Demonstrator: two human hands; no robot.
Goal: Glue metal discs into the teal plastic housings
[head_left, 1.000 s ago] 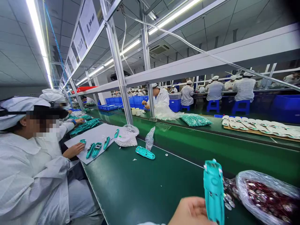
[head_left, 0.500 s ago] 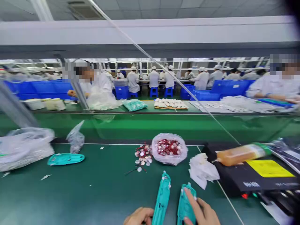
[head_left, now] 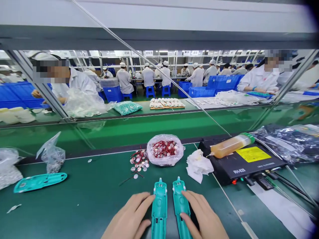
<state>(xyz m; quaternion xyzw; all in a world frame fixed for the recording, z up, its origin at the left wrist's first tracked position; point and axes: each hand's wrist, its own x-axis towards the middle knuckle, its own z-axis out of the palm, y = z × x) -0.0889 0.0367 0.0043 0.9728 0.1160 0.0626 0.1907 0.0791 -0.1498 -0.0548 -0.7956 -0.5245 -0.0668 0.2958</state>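
Two teal plastic shell halves lie side by side on the green bench, their pointed white-tipped ends facing away. My left hand [head_left: 132, 215] rests beside the left shell half [head_left: 159, 202], its stretched fingertips touching the left edge and its thumb held apart. Over the right shell half [head_left: 179, 199], my right hand [head_left: 203, 214] has its thumb on the inner face and its fingers along the right edge. Each shell has a round silver disc near its far end. Beyond them sit loose silver discs with red and black wires [head_left: 139, 161] and a plastic-lined bowl [head_left: 165, 162] full of more.
Another teal shell [head_left: 41, 182] lies left, near clear bags [head_left: 53, 156]. Right are crumpled tissue [head_left: 199, 164], a black RH-928 box [head_left: 239, 166] and an amber-filled bottle [head_left: 230, 146] on it. Co-workers in white sit beyond the green partition [head_left: 129, 127].
The left shell, formerly tilted in my left hand, now lies flat beside the right one. My left fingers have opened out along its edge. The camera view has swung right.
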